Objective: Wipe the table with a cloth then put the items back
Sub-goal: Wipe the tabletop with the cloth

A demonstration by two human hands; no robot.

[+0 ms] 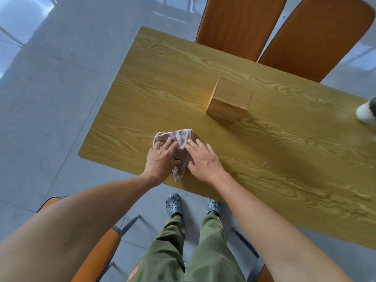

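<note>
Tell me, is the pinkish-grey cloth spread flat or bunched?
Bunched: the pinkish-grey cloth lies crumpled in folds under both hands.

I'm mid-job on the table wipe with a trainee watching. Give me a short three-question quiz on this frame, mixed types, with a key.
1. True or false: both hands, left hand and right hand, rest on the cloth.
2. Multiple choice: the wooden box stands A) on the cloth, B) on the table apart from the cloth, C) on a chair.
3. Fill in: the chairs at the table's far side are ____ in colour.

Key: 1 true; 2 B; 3 orange.
</note>
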